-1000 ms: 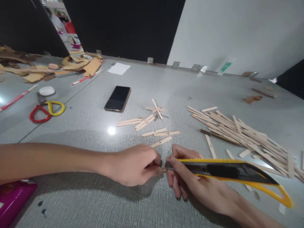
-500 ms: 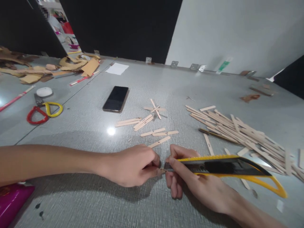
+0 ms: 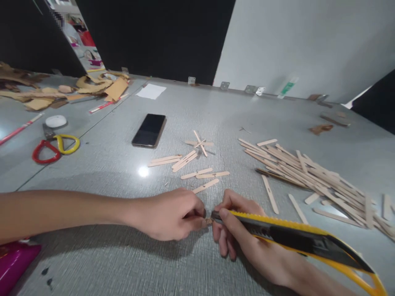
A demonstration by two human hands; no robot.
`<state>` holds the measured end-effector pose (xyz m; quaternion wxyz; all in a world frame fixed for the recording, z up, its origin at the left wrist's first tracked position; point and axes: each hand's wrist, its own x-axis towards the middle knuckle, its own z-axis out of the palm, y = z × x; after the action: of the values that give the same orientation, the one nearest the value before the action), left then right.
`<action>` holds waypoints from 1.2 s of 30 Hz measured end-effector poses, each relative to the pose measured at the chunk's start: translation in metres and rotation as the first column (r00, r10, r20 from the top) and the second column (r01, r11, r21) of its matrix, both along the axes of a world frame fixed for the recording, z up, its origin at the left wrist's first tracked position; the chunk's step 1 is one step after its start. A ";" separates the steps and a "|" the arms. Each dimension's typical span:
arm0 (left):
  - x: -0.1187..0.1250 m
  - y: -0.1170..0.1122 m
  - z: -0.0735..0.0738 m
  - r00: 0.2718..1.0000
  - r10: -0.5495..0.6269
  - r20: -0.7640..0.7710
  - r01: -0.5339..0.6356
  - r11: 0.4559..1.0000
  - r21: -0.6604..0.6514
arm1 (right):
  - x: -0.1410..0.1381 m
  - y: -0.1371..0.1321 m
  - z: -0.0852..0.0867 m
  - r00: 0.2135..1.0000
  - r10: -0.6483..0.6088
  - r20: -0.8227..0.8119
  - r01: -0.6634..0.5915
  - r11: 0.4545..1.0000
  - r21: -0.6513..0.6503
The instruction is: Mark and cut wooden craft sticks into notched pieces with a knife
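Ok so the R hand [image 3: 259,250] was gripping a yellow-n-black cutter [image 3: 284,235], front end right by a tiny wood bit [image 3: 209,221] that the L hand [image 3: 173,216] had pinched btwn thumb n fingers, tho I couldn't tell if the blade was touching it. Just past the hands on the grey table [image 3: 123,263] were some loose stick pcs [image 3: 212,175], then a lil star of crossed sticks [image 3: 200,143] w/ a phone [image 3: 149,130] to its left, n a messy stick pile [image 3: 324,190] off to the right. Way over left sat scissors [image 3: 59,144] w/ red n yellow handles, brownish scraps [image 3: 117,89] behind em.
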<state>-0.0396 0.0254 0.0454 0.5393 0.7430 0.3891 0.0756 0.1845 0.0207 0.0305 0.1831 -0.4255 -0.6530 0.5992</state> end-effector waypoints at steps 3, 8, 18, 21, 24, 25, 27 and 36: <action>0.000 0.001 0.001 1.000 -0.004 -0.001 0.004 1.000 -0.012 | 0.001 -0.001 -0.002 1.000 0.008 0.005 -0.009 1.000 0.017; -0.001 0.002 0.000 1.000 -0.007 -0.007 0.007 1.000 -0.024 | 0.001 -0.001 -0.001 0.999 0.025 0.046 -0.027 0.999 0.032; -0.001 -0.003 -0.005 1.000 -0.005 0.016 0.002 0.984 0.177 | 0.003 0.000 0.003 0.962 0.046 0.270 -0.105 0.972 0.209; -0.001 -0.003 -0.005 1.000 -0.029 0.007 0.027 0.976 0.214 | 0.003 0.005 0.008 0.968 0.107 0.228 -0.123 0.991 0.059; 0.000 -0.003 -0.004 0.999 -0.045 -0.012 0.047 0.975 0.219 | 0.001 0.007 0.010 0.973 0.114 0.201 -0.110 0.993 -0.029; 0.000 -0.003 -0.004 0.999 -0.045 -0.015 0.047 0.975 0.219 | 0.001 0.008 0.010 0.974 0.111 0.198 -0.108 0.994 -0.030; 0.000 -0.003 -0.004 0.999 -0.043 -0.014 0.045 0.975 0.220 | 0.001 0.008 0.009 0.979 0.103 0.178 -0.099 0.995 -0.031; -0.002 -0.001 -0.006 0.999 -0.022 0.041 0.022 1.000 0.007 | 0.005 0.004 -0.001 1.000 0.009 0.004 -0.009 0.997 -0.082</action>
<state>-0.0415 0.0244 0.0390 0.5454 0.7475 0.3694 0.0860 0.1897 0.0247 0.0291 0.1616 -0.4310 -0.6302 0.6253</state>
